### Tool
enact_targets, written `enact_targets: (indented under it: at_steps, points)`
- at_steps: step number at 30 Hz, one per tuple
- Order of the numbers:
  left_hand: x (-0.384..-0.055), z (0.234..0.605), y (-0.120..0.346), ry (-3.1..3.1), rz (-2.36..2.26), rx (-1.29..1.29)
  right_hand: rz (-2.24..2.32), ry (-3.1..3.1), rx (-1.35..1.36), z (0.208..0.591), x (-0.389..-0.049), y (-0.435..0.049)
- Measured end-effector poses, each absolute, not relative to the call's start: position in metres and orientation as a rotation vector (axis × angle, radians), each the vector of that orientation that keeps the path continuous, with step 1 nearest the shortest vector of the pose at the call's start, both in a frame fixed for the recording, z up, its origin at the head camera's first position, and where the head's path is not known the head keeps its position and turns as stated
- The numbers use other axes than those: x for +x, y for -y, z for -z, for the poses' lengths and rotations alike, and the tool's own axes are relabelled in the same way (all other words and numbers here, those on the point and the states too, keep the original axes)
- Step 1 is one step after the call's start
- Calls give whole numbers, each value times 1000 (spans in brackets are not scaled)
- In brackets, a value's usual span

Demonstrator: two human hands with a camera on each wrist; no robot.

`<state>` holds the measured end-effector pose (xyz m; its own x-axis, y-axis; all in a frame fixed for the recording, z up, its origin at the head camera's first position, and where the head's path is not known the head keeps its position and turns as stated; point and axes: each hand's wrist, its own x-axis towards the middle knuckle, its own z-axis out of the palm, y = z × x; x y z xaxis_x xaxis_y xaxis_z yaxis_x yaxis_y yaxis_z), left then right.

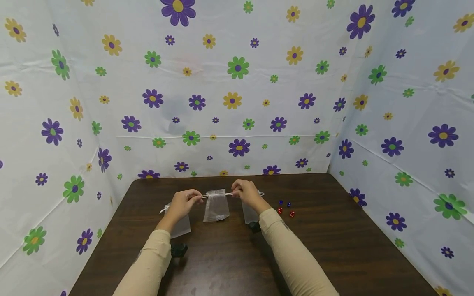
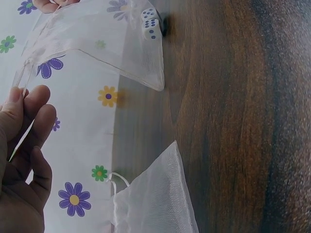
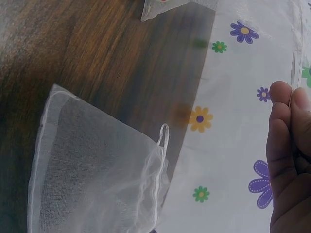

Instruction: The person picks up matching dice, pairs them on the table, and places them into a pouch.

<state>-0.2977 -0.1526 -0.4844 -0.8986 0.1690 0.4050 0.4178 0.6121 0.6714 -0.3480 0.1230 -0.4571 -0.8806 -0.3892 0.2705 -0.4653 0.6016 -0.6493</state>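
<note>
A sheer white drawstring bag (image 1: 216,207) hangs between my two hands, its neck gathered along the cords. White dice (image 2: 151,28) with blue pips lie in its bottom corner, seen through the mesh in the left wrist view. My left hand (image 1: 182,203) pinches the cord at the left side between thumb and fingertips. On the opposite side my right hand (image 1: 247,193) pinches the other cord end, which runs taut to the bag in the head view.
A second sheer bag (image 1: 182,226) lies on the dark wooden table (image 1: 222,263) under my left wrist. Another flat bag (image 3: 92,165) lies by my right wrist. Further right are two blue dice (image 1: 281,202) and two red dice (image 1: 292,214). Flower-patterned cloth (image 1: 237,111) surrounds the table.
</note>
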Motion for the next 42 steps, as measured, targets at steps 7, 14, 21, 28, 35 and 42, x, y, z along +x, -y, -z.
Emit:
enact_targets:
  at_steps: [7,14,21,28,35,42]
  points:
    - [-297,485,154,2537,1182,-482,-1162,2714,717,458,-349,-123]
    - [-300,485,156,2541,1154,-471,-1100,2708,744,461,-354,-125]
    - [-306,485,161,2568,1084,-401,-1005,2726,742,460,-360,-122]
    - [-310,479,164,2636,1015,-314,-1025,2720,747,460,-367,-117]
    - [-318,477,170,2679,953,-250,-1022,2701,705,461,-372,-115]
    - [-323,480,176,2703,879,-232,-1046,2710,666,463,-372,-115]
